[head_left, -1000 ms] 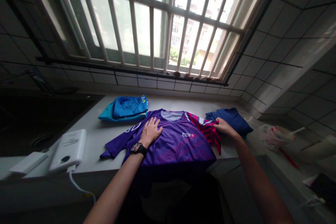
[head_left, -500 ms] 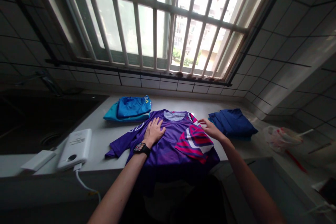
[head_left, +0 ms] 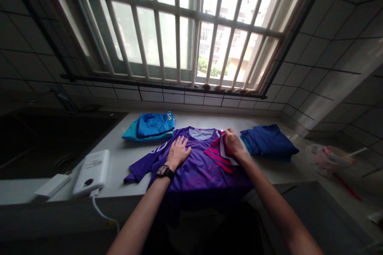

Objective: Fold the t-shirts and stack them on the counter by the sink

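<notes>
A purple shirt (head_left: 194, 167) lies spread on the counter, its neck opening toward the window and its lower part hanging over the front edge. One sleeve stretches out to the left; the pink-and-white striped sleeve (head_left: 220, 155) is folded in across the body. My left hand (head_left: 178, 152), with a black watch on its wrist, rests flat on the chest with fingers spread. At the right shoulder, my right hand (head_left: 233, 141) has its fingers closed on the striped fabric.
Folded blue clothes (head_left: 152, 125) lie back left, and a folded navy garment (head_left: 267, 141) lies to the right. A white power bank (head_left: 92, 171) with a cable stands near the front edge. Beyond it is a dark sink (head_left: 36, 139). A plastic bag (head_left: 329, 159) sits far right.
My right hand has moved slightly left and its fingers have closed on the striped sleeve near the shoulder. My left hand stays flat on the shirt. The whole view has shifted a little.
</notes>
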`<action>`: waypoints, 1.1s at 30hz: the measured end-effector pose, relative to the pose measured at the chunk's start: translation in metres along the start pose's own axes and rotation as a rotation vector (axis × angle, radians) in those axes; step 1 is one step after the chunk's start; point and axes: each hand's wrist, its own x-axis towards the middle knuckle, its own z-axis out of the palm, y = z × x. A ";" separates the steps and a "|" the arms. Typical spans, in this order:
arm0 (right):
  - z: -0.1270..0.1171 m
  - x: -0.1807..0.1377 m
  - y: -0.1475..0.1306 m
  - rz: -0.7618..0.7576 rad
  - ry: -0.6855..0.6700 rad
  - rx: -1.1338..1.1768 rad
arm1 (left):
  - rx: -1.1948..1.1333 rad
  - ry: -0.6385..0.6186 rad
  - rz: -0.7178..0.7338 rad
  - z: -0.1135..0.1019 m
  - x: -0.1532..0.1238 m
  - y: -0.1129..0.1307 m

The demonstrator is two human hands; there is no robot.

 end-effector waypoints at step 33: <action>0.082 -0.036 0.008 -0.032 0.088 0.163 | -0.061 -0.069 -0.047 -0.004 0.005 -0.011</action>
